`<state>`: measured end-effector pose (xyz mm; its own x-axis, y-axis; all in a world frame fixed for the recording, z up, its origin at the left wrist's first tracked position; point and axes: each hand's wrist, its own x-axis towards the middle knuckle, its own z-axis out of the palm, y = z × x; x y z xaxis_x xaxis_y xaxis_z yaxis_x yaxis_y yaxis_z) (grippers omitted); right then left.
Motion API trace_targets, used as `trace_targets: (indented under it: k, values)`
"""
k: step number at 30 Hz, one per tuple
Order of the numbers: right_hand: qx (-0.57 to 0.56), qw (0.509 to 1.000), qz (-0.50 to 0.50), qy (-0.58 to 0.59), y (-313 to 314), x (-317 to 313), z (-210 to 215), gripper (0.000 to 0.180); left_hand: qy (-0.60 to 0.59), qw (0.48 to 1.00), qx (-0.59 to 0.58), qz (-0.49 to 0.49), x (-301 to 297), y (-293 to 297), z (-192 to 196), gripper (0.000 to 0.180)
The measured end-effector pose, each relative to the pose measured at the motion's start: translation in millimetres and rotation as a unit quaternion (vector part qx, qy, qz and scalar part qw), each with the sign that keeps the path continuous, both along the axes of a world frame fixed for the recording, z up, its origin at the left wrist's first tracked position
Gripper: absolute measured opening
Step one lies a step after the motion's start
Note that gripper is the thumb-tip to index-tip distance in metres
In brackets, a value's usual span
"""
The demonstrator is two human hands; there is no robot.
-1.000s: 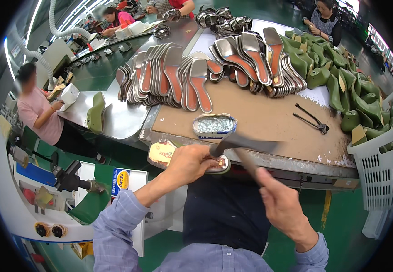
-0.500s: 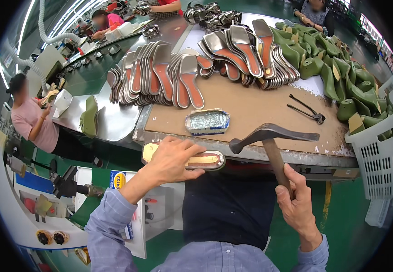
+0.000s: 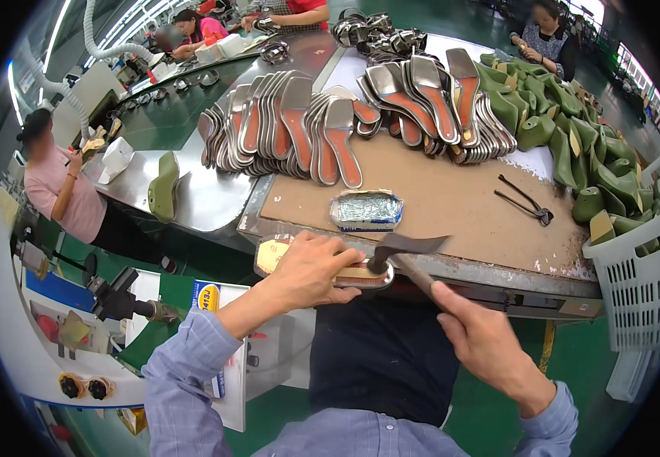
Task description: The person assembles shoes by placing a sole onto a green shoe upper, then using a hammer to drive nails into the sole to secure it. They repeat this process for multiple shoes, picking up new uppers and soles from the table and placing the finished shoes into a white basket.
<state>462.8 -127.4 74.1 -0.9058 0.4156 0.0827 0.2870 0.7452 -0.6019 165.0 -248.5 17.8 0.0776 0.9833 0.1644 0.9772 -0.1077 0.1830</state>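
Observation:
My left hand (image 3: 311, 268) is wrapped over a shoe last (image 3: 273, 254) with an insole on its upturned face, held at the table's front edge. My fingers hide its middle. In my right hand (image 3: 486, 339) is the wooden handle of a hammer (image 3: 412, 245) with a dark metal head. The hammer's round face is at the right end of the last, close by my left fingertips; whether it touches cannot be made out. Just beyond stands a small open carton (image 3: 366, 211) with shiny, greyish-green contents. Farther right lie black pincers (image 3: 526, 202).
Stacks of metal-rimmed orange shoe parts (image 3: 295, 126) stand across the table (image 3: 452, 202). Green lasts (image 3: 566, 114) are heaped at the right, above a white basket (image 3: 638, 274). A single green last (image 3: 164, 186) rests on the left metal surface. Other people work beyond.
The hammer has swung down and left, from above the table edge onto or close to the last's right end. My left hand still holds the last. The whole view has shifted slightly.

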Motion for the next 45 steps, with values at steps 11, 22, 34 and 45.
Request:
trace_targets:
  k: [11, 22, 34, 45]
  values:
    - [0.044, 0.987, -0.058, 0.141, -5.0, 9.9, -6.7, 0.052, -0.001, 1.0, 0.006, -0.002, -2.0, 0.1, -0.4, 0.052]
    - [-0.18, 0.929, -0.122, 0.3, -28.6, 28.2, -57.3, 0.052, -0.016, 1.0, 0.026, -0.008, -4.6, -1.1, -3.1, 0.054]
    - [-0.374, 0.918, -0.12, 0.057, -30.6, -0.8, -52.2, 0.052, -0.006, 1.0, 0.015, 0.009, -2.9, -1.3, -1.8, 0.057]
    - [-0.066, 0.977, -0.059, 0.192, -8.1, -8.8, -55.0, 0.049, 0.051, 0.999, 0.013, -0.002, 0.1, 6.1, -1.1, 0.063]
